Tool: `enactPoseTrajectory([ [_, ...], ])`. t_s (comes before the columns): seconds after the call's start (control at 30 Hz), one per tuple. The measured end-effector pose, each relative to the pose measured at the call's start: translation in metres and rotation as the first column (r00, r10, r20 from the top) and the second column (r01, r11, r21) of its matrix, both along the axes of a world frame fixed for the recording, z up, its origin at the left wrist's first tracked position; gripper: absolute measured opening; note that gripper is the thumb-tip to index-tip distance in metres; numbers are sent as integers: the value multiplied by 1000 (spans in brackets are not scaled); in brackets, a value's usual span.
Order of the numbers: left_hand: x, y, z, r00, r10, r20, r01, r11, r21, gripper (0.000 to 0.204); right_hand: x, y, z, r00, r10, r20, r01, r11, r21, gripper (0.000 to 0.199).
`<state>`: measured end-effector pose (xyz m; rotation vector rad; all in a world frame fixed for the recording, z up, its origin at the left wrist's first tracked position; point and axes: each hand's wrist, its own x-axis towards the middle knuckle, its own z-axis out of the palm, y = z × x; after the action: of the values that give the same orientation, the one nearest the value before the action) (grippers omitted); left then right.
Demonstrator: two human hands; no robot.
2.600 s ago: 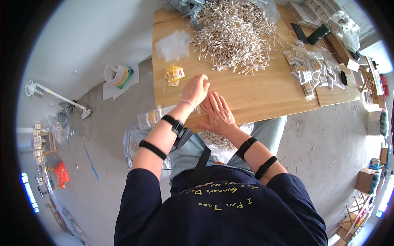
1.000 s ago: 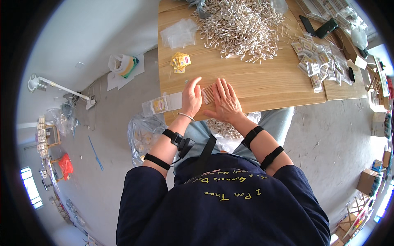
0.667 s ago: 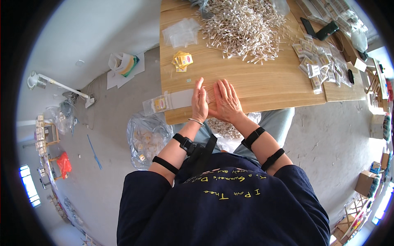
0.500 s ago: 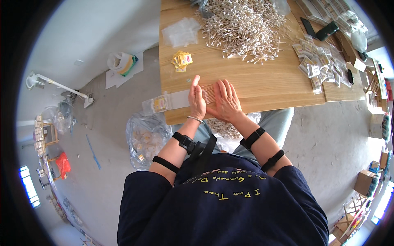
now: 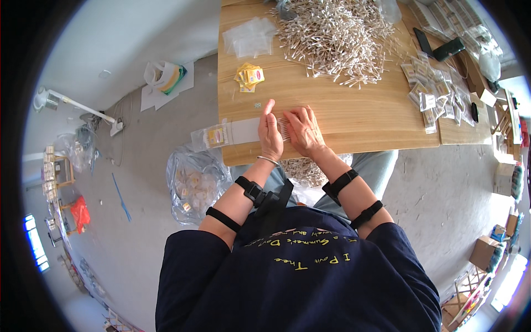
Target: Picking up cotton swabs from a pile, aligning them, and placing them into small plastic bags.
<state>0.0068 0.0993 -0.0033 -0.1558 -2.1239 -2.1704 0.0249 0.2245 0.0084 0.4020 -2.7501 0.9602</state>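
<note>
A row of cotton swabs (image 5: 284, 128) lies side by side on the wooden table (image 5: 365, 116), between my two hands. My left hand (image 5: 270, 135) stands on edge at the row's left side, fingers straight and palm toward the swabs. From the right, my right hand (image 5: 304, 133) bends its fingers and thumb around the row, hiding part of it. A pale flat strip (image 5: 244, 131) extends left from under my left hand. At its far end a clear bag (image 5: 214, 136) of swabs with a yellow label sits by the table's left edge.
A big heap of loose cotton swabs (image 5: 337, 41) covers the table's far middle. Yellow cards (image 5: 250, 76) and clear empty bags (image 5: 249, 37) lie at the far left. Filled packets (image 5: 434, 91) are piled at right. A plastic sack (image 5: 196, 185) stands below the left edge.
My right hand's fingers have gone from flat and stretched to bent over the swabs. My left hand keeps almost the same pose beside the row. The whole view has shifted slightly.
</note>
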Motion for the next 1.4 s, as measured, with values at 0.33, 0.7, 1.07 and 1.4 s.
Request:
enactPoseTrajectory([
  [0.33,1,4,-4,1000,-10,-22,9,999,-32,66,-6,-3,-15,960,-252,120,262,662,-702,33],
  [0.7,-7,-17,-12,988,-131,82,116,978,174,56,19,4,0,1000,1,23,-3,997,75,62],
  [1.07,-4,-40,5,876,-463,-134,239,660,-713,72,26,7,-6,998,67,3,-62,918,392,70],
  [1.4,5,-28,-1,960,-276,-47,264,949,-173,62,30,-1,-5,1000,21,19,-27,912,409,72],
])
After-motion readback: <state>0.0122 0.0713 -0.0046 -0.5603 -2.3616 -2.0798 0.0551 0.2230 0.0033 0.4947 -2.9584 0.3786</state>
